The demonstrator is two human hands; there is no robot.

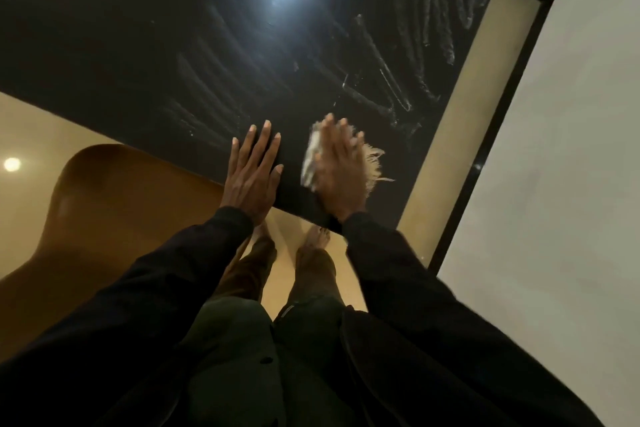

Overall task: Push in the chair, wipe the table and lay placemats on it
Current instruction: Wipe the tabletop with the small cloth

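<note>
1. The right hand [341, 166], blurred, presses a white fringed cloth [311, 158] flat on the black table [173, 28] near its front edge. Its fingers look straight, not curled round the cloth.
2. The left hand [254, 173] lies just beside it, fingers straight and spread, bracing on the tabletop.
3. Smeary streaks [398, 80] show far right, so overlapping, evenly pressed strokes would serve best.
4. The wall [571, 149] runs near the table's right edge, and open tabletop lies left and ahead.
5. The brown chair [114, 204] sits left, partly under the table. No placemats show.
</note>
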